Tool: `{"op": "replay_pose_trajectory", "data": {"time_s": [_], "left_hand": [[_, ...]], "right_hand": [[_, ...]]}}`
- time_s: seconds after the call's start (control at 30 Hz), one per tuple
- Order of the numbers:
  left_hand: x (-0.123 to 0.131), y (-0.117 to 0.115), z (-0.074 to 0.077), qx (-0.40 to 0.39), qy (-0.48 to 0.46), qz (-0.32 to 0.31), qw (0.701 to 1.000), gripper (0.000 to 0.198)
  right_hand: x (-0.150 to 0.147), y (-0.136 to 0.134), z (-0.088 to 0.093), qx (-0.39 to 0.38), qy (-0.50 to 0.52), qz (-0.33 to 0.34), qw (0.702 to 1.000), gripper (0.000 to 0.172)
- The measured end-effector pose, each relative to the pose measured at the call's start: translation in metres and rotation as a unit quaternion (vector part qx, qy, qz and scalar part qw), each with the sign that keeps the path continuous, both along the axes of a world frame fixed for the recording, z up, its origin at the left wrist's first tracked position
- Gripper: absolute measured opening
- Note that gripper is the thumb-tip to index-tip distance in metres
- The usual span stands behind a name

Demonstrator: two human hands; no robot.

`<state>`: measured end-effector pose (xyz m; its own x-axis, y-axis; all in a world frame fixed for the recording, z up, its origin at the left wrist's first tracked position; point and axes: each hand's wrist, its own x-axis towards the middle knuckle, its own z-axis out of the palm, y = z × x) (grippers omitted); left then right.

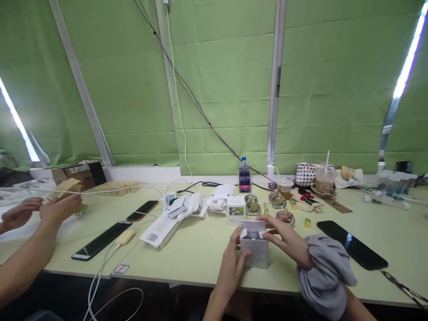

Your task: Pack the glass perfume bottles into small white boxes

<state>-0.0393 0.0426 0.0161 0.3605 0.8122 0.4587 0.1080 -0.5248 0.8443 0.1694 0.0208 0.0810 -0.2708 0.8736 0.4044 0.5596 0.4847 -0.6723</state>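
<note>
A small white box (pixel 257 255) stands upright near the table's front edge with its top flap raised. In its opening shows a clear round top (pixel 253 236) of something mostly hidden inside. My left hand (pixel 231 263) grips the box from the left, thumb on the front and fingers along the side. My right hand (pixel 284 236) pinches the upper right corner by the raised flap. Just behind stand another white box with a picture (pixel 236 210), round glass bottles with dried matter inside (pixel 253 208) and a loose yellow cap (pixel 307 223).
Flattened white cartons (pixel 162 229) lie to the left. Phones (pixel 102 240) rest on both sides, with a white cable near one. Behind are a water bottle (pixel 244 176) and iced drinks (pixel 325 180). Scissors (pixel 403 285) lie far right. Another person's hands (pixel 62 209) hold a tan box.
</note>
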Motion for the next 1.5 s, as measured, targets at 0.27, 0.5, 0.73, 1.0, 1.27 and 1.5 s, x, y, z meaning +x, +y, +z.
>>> {"op": "replay_pose_trajectory", "data": {"time_s": [0.27,0.5,0.73,1.0,1.27,1.5], "left_hand": [[0.000,0.003,-0.003,0.035,0.014,-0.010,0.999,0.040],[0.000,0.002,-0.007,-0.003,-0.010,0.007,1.000,0.056],[-0.001,0.001,-0.004,0.012,0.003,0.006,1.000,0.056],[-0.005,-0.001,0.008,0.088,0.108,-0.013,0.990,0.047],[-0.003,-0.002,0.005,-0.020,0.027,0.003,0.999,0.048],[-0.003,-0.002,0.006,-0.039,0.033,0.016,0.999,0.046]], "right_hand": [[-0.003,-0.005,0.010,0.015,-0.040,0.014,0.999,0.032],[-0.007,-0.005,0.012,0.016,-0.018,0.005,1.000,0.037],[-0.010,0.005,-0.004,0.003,0.058,-0.056,0.997,0.038],[-0.023,-0.006,0.001,0.003,0.064,-0.097,0.993,0.019],[-0.013,-0.008,0.006,0.134,-0.009,-0.103,0.986,0.020],[-0.015,-0.007,0.003,0.157,-0.121,-0.145,0.969,0.036]]}}
